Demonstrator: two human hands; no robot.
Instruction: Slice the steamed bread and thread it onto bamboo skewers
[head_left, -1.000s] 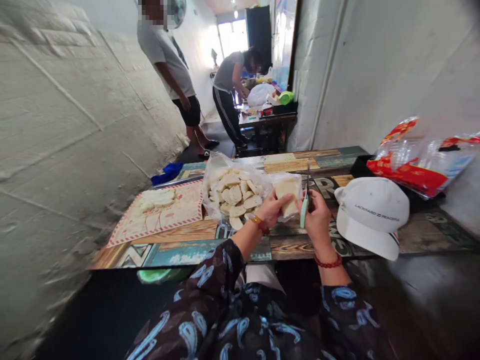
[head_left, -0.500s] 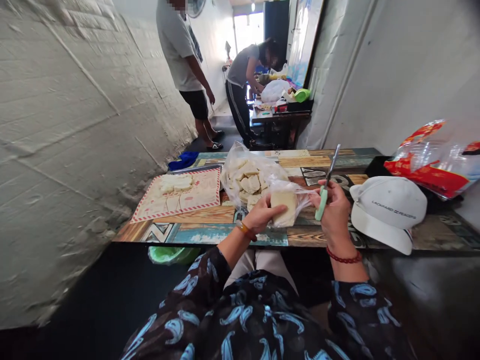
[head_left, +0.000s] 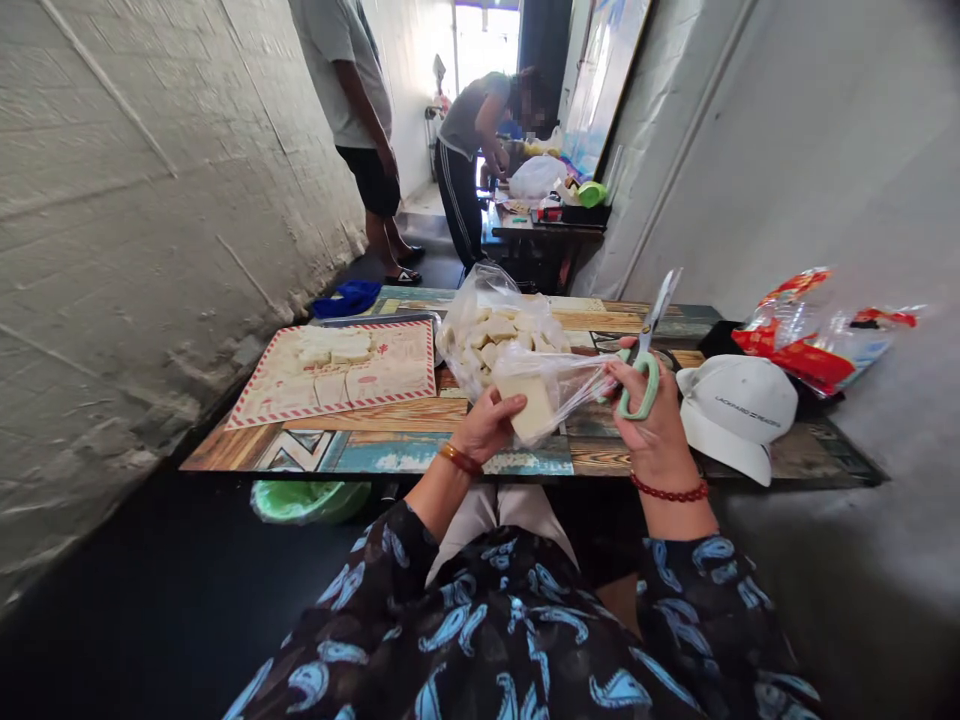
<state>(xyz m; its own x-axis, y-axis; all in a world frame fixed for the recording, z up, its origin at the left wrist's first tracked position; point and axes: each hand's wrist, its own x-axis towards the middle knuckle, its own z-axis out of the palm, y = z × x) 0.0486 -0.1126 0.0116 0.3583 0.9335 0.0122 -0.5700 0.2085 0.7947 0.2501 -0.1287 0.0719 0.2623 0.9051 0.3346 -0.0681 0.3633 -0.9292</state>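
Observation:
Between thumb and fingers, my left hand (head_left: 489, 422) grips a pale square block (head_left: 525, 403) wrapped in clear plastic film. The plastic wrap (head_left: 574, 385) stretches tight from the block to my right hand (head_left: 651, 425), which pinches its end. That same hand also has green-handled scissors (head_left: 642, 388) in it, blades pointing up and away. Just beyond the block, an open clear plastic bag (head_left: 480, 290) holds many pale cut pieces (head_left: 499, 328). To the left, several white slabs (head_left: 330, 347) lie on a tray sheet (head_left: 397, 375) with a red-striped border.
A white cap (head_left: 742, 405) sits on the patterned table (head_left: 405, 415) at right, before a red and clear package (head_left: 817, 340). Blue cloth (head_left: 346, 298) lies at the far left edge. A lined green bin (head_left: 307, 500) is below. Two people (head_left: 469, 140) stand beyond.
My right hand has drawn the plastic out longer and tauter from the block, and the scissors have turned to show their handle loops. The camera view has shifted slightly.

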